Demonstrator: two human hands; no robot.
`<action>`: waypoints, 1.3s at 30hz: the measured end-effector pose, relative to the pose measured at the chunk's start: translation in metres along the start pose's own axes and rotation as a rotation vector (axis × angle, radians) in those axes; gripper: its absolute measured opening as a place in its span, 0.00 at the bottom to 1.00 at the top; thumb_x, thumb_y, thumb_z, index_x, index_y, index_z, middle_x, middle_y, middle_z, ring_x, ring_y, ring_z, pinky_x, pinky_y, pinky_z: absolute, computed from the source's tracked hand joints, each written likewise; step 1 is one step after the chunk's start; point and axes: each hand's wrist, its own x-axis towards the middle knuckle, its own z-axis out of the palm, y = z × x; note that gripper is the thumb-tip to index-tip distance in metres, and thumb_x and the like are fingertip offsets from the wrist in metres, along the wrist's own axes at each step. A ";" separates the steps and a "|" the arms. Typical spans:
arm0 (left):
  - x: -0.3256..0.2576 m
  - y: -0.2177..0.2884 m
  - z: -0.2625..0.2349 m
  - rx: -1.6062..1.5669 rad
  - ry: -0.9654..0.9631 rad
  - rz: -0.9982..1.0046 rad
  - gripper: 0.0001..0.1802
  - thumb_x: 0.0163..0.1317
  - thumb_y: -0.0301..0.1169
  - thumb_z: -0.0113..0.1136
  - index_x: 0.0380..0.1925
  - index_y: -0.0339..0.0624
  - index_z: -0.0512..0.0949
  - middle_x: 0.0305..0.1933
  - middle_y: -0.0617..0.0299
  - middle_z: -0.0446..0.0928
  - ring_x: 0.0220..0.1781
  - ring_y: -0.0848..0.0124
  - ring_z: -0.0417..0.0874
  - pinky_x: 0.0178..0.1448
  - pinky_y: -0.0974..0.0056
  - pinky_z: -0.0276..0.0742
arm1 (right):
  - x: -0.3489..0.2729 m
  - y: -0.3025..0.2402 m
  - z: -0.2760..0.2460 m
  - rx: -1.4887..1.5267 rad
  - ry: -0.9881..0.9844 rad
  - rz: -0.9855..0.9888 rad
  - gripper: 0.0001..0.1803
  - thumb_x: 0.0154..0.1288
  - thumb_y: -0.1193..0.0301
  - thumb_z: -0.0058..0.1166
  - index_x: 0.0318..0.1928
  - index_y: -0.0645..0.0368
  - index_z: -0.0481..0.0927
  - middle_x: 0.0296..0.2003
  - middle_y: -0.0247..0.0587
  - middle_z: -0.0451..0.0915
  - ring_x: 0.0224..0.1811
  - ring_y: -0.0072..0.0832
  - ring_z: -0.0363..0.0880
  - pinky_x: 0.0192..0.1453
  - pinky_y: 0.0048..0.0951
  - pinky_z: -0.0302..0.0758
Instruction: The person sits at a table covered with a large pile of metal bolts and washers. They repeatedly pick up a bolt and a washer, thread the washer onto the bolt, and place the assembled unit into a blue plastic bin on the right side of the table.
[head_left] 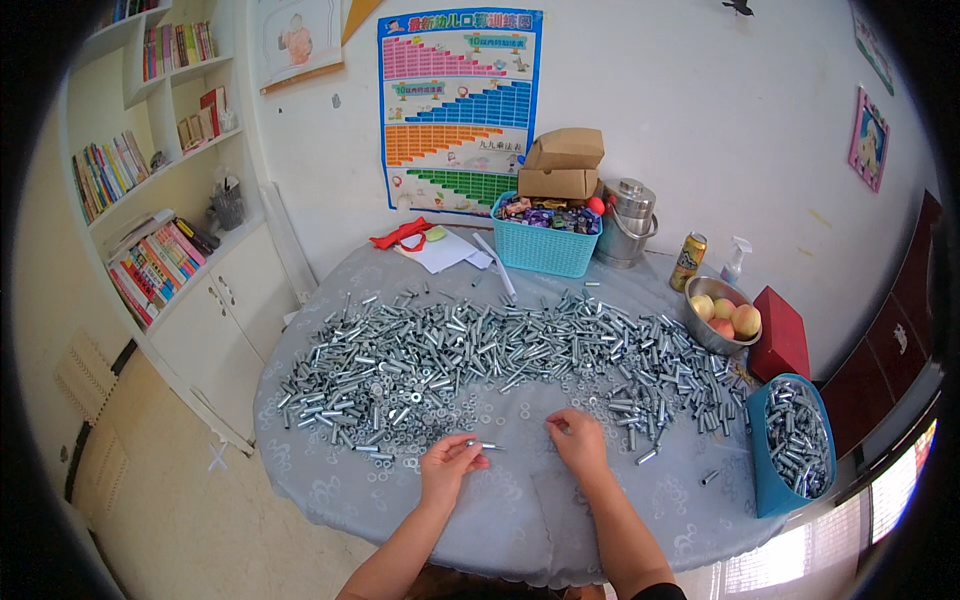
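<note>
My left hand (450,468) pinches a small silver metal bolt (487,445) between thumb and fingers, its shank pointing right. To its right, my right hand (580,440) hovers over the cloth with thumb and fingertips pressed together. Whatever may sit in that pinch is too small to make out. A wide heap of silver metal bolts and sleeves (480,340) spreads beyond both hands. Loose flat washers (425,425) lie scattered along the near side of the heap, close to my left hand.
A grey patterned cloth covers the round table (500,520). At the right edge stands a blue bin (765,465) full of metal parts. Farther back are a bowl of fruit (690,325), a red box (785,335), a can (688,262), a metal pot (628,240) and a turquoise basket (540,248).
</note>
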 end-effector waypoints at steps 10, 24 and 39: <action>0.000 0.000 -0.002 -0.099 -0.032 -0.079 0.08 0.56 0.24 0.59 0.35 0.32 0.76 0.32 0.52 0.79 0.27 0.69 0.81 0.35 0.66 0.81 | -0.015 -0.029 0.018 1.032 -0.373 0.254 0.09 0.58 0.77 0.56 0.40 0.65 0.78 0.36 0.35 0.79 0.38 0.19 0.76 0.45 0.20 0.72; -0.001 0.010 0.003 -0.044 -0.026 -0.172 0.10 0.57 0.24 0.58 0.38 0.29 0.76 0.34 0.49 0.79 0.28 0.69 0.81 0.35 0.67 0.81 | -0.021 -0.047 0.018 0.632 -0.211 0.033 0.10 0.57 0.71 0.59 0.39 0.59 0.81 0.34 0.33 0.79 0.33 0.18 0.72 0.40 0.20 0.69; 0.000 0.003 -0.001 -0.060 -0.080 -0.179 0.10 0.57 0.24 0.57 0.38 0.30 0.76 0.36 0.49 0.79 0.28 0.70 0.80 0.35 0.67 0.81 | 0.002 0.016 0.013 -0.224 0.162 -0.109 0.06 0.47 0.68 0.60 0.29 0.52 0.83 0.27 0.35 0.77 0.36 0.38 0.72 0.42 0.39 0.65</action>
